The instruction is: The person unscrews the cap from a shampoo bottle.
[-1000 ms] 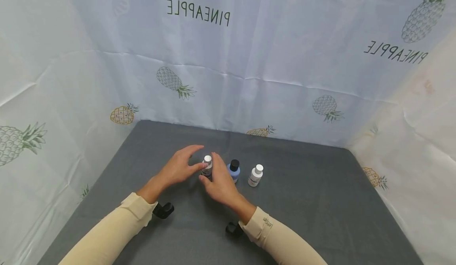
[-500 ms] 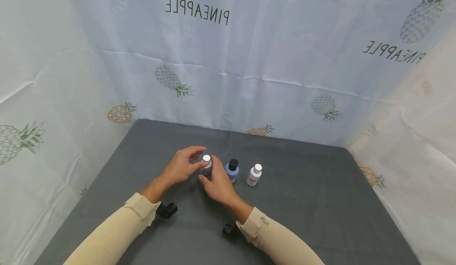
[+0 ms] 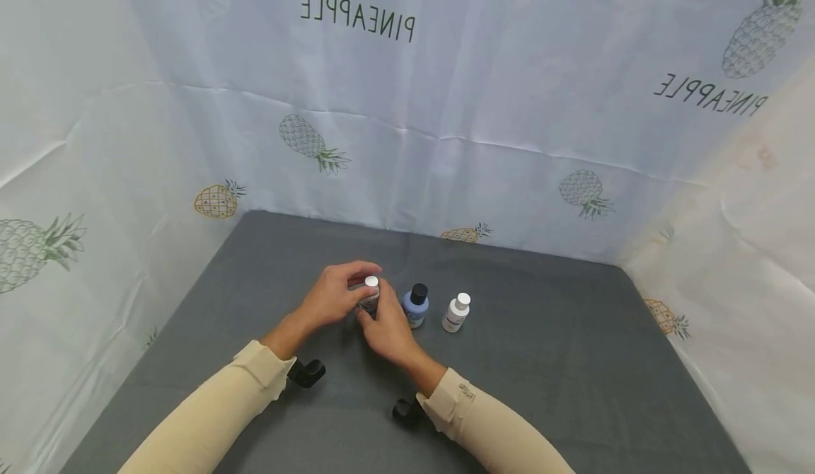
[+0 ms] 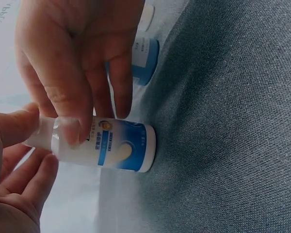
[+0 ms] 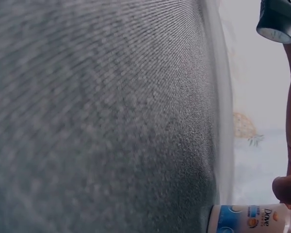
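A small white and blue Dove bottle (image 4: 121,145) stands upright on the grey cloth between both hands. My left hand (image 3: 332,294) reaches in from the left, its thumb and fingers around the white cap (image 3: 371,281). From the other side my right hand (image 3: 390,329) grips the bottle's upper body; its thumb (image 4: 63,92) lies across the shoulder in the left wrist view. The palm-side contact is partly hidden. Just right of that hand is a blue bottle (image 3: 415,310) with a black cap, upright. Further right stands a white bottle (image 3: 455,315) with a white cap.
Grey cloth (image 3: 541,375) covers the table. White curtains (image 3: 509,92) printed with pineapples hang behind and at both sides. Black wrist mounts (image 3: 308,373) jut out below the sleeve cuffs, close over the cloth.
My left hand has moved slightly right, and its fingers have closed in around the cap. My right hand's fingers have drawn in closer around the bottle. The other two bottles stay put.
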`<state>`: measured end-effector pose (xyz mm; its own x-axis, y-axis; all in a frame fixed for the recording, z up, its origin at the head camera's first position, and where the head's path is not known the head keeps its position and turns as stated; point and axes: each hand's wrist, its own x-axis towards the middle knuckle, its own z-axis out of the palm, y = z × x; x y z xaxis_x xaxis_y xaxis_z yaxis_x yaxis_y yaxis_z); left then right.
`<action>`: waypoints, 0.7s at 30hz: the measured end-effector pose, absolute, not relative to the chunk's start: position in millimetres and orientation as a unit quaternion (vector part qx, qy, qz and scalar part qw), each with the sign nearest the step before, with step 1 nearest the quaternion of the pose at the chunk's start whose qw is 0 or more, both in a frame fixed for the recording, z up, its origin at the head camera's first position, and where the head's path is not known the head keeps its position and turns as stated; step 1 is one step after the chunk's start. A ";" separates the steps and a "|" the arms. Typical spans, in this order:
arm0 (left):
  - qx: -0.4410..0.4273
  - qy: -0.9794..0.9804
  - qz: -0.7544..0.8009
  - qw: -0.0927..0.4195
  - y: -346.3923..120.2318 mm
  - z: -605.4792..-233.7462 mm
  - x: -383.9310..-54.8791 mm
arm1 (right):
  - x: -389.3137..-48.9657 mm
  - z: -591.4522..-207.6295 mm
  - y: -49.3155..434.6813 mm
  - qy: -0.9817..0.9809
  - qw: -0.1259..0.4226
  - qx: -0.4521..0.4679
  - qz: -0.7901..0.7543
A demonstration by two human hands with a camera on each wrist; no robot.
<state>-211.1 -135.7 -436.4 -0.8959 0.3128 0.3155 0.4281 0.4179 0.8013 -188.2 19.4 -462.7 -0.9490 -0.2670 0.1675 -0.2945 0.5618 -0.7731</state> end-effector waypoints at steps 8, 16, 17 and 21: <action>-0.219 -0.841 -0.491 0.052 -133.6 -434.3 -210.7 | -192.4 -470.9 15.1 -0.867 0.032 0.144 0.476; -0.207 -0.841 -0.497 0.055 -133.8 -434.7 -210.4 | -195.2 -477.0 11.8 -0.865 0.032 0.129 0.483; -0.205 -0.841 -0.498 0.055 -133.8 -434.9 -210.6 | -195.2 -477.4 11.7 -0.866 0.032 0.126 0.482; -0.196 -0.841 -0.501 0.057 -133.7 -435.5 -210.8 | -195.5 -477.9 11.3 -0.870 0.034 0.122 0.476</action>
<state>-210.8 -133.7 -435.5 -0.9164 0.2734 0.2922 0.3871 0.4203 0.8207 -195.5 11.3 -477.9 -0.9679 -0.1805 0.1750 -0.2447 0.5163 -0.8207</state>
